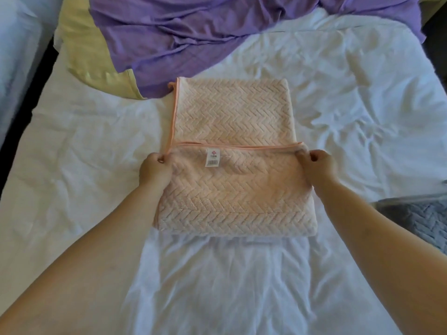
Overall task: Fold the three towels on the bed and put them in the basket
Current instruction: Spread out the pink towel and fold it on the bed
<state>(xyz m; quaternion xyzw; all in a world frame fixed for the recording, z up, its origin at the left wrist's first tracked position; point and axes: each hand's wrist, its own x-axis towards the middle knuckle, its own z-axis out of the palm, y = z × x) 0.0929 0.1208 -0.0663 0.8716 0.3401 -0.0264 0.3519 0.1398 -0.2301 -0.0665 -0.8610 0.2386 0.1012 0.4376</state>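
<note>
the pink towel (232,151) lies mid-bed (72,165), its near part folded over. the left hand (154,170) and right hand (316,163) each pinch a corner of that fold. beyond the towel lies purple cloth (193,32); right of it, a grey towel (420,218).

The towel (229,151) was pale peach with a raised herringbone weave and an orange hem; its tag (212,157) was white. The bed (72,151) was white, under purple cloth (193,32), yellow cloth (92,56) and a grey herringbone towel (420,221).
</note>
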